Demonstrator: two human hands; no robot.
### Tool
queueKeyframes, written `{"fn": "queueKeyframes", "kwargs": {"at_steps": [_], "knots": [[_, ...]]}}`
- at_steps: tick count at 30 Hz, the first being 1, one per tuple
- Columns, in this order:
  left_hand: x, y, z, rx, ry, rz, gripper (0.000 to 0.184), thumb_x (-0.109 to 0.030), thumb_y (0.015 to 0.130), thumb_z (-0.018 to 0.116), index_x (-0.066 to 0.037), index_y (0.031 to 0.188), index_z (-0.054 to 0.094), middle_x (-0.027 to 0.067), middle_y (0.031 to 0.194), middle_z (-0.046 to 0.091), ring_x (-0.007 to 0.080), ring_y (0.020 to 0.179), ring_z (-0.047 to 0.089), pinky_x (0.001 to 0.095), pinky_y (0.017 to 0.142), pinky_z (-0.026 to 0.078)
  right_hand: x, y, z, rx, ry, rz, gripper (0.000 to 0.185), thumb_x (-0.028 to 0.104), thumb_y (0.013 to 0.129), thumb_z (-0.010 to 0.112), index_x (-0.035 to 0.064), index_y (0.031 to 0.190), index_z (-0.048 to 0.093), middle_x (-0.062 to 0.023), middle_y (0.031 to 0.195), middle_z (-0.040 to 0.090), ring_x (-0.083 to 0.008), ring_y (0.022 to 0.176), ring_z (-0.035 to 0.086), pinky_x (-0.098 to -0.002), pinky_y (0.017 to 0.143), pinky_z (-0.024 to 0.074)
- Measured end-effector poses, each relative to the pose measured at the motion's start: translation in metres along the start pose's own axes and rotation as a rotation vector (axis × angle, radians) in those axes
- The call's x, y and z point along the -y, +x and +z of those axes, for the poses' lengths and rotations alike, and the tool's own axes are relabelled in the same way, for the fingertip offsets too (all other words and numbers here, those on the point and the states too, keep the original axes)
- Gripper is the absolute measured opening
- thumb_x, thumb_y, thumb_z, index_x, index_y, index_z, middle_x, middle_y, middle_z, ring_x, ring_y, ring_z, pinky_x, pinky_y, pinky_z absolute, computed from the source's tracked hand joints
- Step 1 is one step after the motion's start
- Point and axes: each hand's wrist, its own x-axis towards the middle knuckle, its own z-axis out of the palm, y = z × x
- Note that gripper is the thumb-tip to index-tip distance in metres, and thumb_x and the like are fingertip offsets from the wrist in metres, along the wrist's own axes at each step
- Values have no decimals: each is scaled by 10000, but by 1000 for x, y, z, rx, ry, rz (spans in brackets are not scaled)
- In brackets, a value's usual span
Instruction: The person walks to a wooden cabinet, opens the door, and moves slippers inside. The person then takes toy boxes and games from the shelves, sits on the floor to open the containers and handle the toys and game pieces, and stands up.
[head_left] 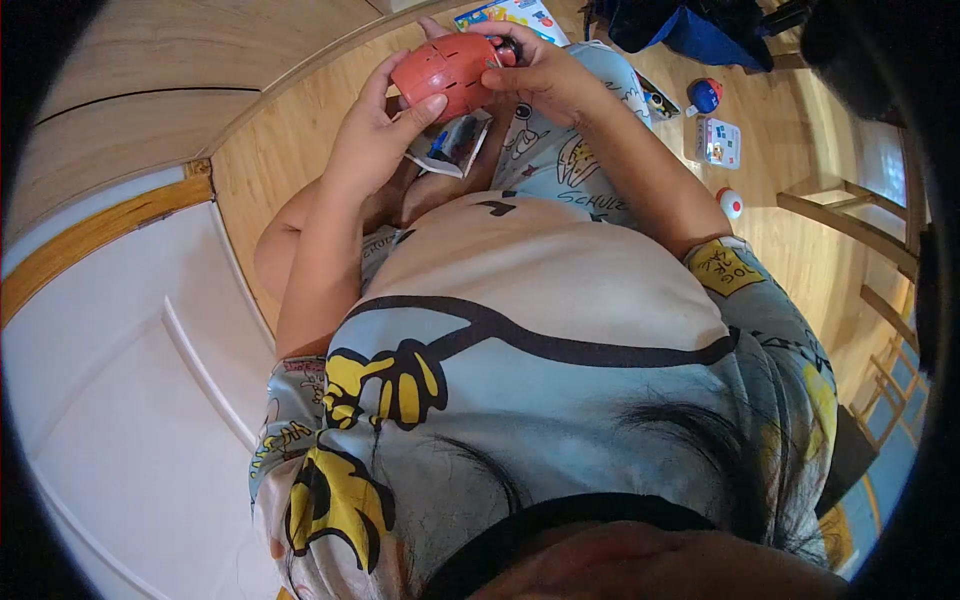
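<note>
One red slotted toy barrel (440,72) is held above the lap by two hands: its near side is gripped by the left hand (395,115), thumb pressed flat, and its dark-tipped end is pinched by the right hand (540,78). One packet (455,150) is seen beneath. On the floor (755,110), one blue-and-red round toy (706,95), one plastic box (719,143) and one white ball (730,204) are spread.

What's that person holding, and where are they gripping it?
A red, slotted barrel, held in both hands: the left hand grips its left end, and the right hand holds its right end.
</note>
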Motion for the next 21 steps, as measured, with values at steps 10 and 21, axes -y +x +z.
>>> {"fn": "queueKeyframes", "kwargs": {"at_steps": [10, 21], "knots": [[-9, -1, 5, -13, -61, -98, 705, -248, 867, 668, 26, 1386, 278, 155, 1232, 511, 204, 1072, 537, 305, 918, 449, 0, 1, 7, -4, -73, 10, 590, 117, 780, 741, 82, 1288, 443, -44, 1062, 552, -159, 932, 604, -312, 764, 567], [-11, 1, 18, -53, -378, -109, 597, -348, 934, 535, -212, 1422, 218, 106, 1361, 367, 251, 1221, 425, 423, 1013, 363, -2, 0, 6, 2, 47, 5, 534, 130, 814, 709, 102, 1282, 453, -55, 1090, 549, -162, 952, 592, -319, 794, 548]]}}
